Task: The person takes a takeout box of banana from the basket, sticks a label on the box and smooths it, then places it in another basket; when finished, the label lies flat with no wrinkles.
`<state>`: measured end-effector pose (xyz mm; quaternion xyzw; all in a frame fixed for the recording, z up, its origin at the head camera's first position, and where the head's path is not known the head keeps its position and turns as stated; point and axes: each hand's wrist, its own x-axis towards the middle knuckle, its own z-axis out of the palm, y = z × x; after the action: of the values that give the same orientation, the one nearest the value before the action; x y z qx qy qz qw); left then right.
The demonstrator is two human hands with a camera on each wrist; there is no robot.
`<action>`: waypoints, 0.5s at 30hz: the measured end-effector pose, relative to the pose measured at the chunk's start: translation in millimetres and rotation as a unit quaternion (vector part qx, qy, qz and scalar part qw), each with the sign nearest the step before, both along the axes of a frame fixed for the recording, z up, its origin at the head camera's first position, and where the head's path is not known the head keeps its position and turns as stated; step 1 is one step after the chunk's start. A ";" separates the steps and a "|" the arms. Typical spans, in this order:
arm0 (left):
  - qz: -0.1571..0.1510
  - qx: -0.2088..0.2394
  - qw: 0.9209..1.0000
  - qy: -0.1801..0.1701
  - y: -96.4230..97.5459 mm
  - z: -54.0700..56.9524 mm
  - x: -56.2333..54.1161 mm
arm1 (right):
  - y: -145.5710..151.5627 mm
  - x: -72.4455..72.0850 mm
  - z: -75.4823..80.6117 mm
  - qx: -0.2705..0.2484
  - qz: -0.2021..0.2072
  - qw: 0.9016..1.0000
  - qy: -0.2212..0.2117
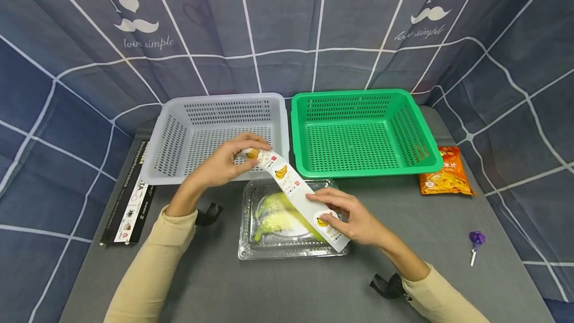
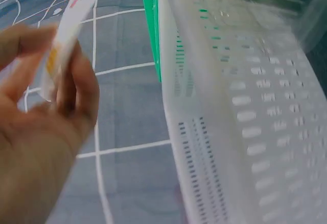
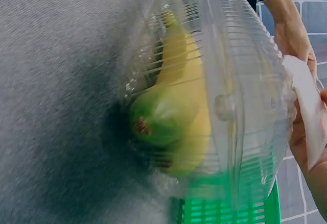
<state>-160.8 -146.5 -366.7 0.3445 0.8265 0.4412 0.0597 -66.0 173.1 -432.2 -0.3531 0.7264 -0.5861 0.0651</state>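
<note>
A white strip of banana stickers point(image 1: 293, 186) slants across the head view between the two hands. The left hand point(image 1: 226, 161) pinches its upper end between thumb and fingers; the left wrist view shows this grip on the strip point(image 2: 71, 25), blurred. At the lower end, the right hand point(image 1: 356, 218) pinches the strip by a sticker with a banana picture. Under the strip lies a closed clear plastic clamshell box point(image 1: 248, 248). Inside it is yellow-green fruit point(image 3: 168, 112), which looks like bananas, partly covered by the strip in the head view.
Behind the box stand a grey basket point(image 1: 172, 181) and a green basket point(image 1: 367, 169), side by side. An orange snack bag point(image 1: 448, 176) and a purple lollipop point(image 1: 477, 238) lie at the right. On the left is a long black box point(image 1: 127, 203). Grey cloth walls surround the table.
</note>
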 end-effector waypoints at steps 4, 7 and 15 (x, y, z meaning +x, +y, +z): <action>0.065 -0.065 0.990 0.103 5.7 2.8 5.2 | -6.4 -5.8 1.8 -0.045 -0.030 0.998 -0.016; 0.088 -0.108 0.977 0.162 11.5 1.9 13.4 | -10.8 -10.3 3.3 -0.065 -0.056 0.996 -0.022; 0.029 -0.052 0.982 0.181 31.0 -8.7 52.5 | -19.2 -15.2 11.0 -0.074 -0.084 0.992 -0.057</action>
<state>-108.3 -115.6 -375.3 0.3906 0.8551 0.3299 -0.0858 -81.1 153.9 -421.1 -0.2605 0.7033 -0.6607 0.0310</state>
